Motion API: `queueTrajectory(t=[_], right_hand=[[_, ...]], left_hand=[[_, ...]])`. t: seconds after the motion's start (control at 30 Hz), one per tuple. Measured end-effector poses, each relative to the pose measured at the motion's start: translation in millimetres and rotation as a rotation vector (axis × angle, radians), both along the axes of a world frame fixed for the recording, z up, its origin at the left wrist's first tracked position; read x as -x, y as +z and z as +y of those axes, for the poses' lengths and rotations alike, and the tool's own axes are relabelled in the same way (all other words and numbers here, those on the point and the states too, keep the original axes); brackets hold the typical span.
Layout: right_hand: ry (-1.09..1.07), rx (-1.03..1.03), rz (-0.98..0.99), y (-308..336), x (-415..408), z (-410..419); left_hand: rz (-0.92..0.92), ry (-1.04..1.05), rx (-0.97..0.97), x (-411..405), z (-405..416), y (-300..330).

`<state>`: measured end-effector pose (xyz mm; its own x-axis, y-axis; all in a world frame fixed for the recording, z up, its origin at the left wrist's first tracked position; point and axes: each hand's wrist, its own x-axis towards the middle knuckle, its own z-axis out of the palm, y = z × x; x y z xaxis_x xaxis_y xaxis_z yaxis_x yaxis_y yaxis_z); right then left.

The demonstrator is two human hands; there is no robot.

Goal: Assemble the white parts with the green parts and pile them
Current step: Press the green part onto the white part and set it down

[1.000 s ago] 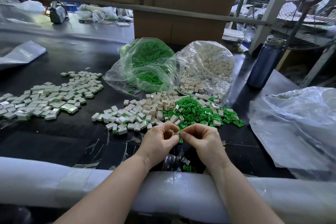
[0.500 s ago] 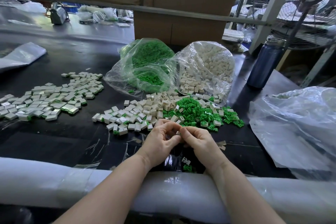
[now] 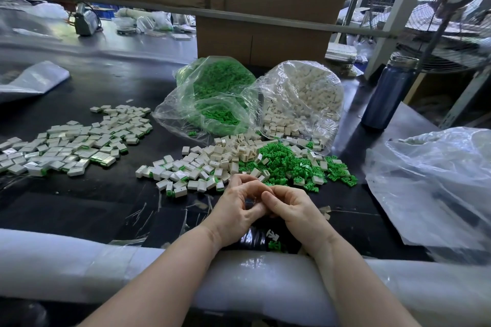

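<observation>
My left hand (image 3: 235, 211) and my right hand (image 3: 296, 210) meet at the fingertips near the table's front edge, fingers curled together on a small part that they hide. Just beyond them lie a heap of loose white parts (image 3: 220, 156) and a heap of loose green parts (image 3: 287, 164). White pieces with green edges lie in a group (image 3: 180, 175) left of the hands and in a wider pile (image 3: 74, 146) at the far left. Between my wrists lies a stray green part (image 3: 273, 245).
Behind the heaps stand an open bag of green parts (image 3: 212, 93) and a bag of white parts (image 3: 305, 93). A blue bottle (image 3: 385, 95) stands at the right, a big clear plastic bag (image 3: 430, 188) lies nearer. A cardboard box (image 3: 260, 42) is behind; white padding (image 3: 79, 263) covers the front edge.
A green part that showed between my fingertips a second ago is now hidden inside the closed fingers. Both hands have drawn closer together and stayed in place.
</observation>
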<state>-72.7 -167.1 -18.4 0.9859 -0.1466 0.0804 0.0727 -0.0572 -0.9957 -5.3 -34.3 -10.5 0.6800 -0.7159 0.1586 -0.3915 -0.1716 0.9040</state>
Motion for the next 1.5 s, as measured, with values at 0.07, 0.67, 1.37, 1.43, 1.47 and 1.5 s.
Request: queueTrajectory(t=[0.07, 0.67, 1.37, 1.43, 1.47, 1.5], right_hand=[[-0.011, -0.009, 0.004, -0.7, -0.1, 0.2], [-0.079, -0.073, 0.010, 2.4, 2.4, 2.3], [-0.053, -0.071, 0.021, 3.5, 3.1, 2.9], [-0.065, -0.075, 0.017, 4.2, 3.8, 3.4], [-0.069, -0.078, 0.018, 4.5, 3.7, 3.7], [-0.071, -0.083, 0.019, 5.1, 3.8, 4.1]], left_hand=[[-0.003, 0.000, 0.001, 0.1, -0.3, -0.3], [-0.035, -0.021, -0.043, 0.5, -2.8, -3.0], [-0.057, -0.040, -0.041, -0.8, -1.3, -4.1], [-0.054, -0.043, -0.049, -1.1, -1.4, -4.9], [-0.053, -0.043, -0.051, -1.1, -1.5, -5.2], [-0.052, -0.042, -0.050, -1.4, -1.5, -5.6]])
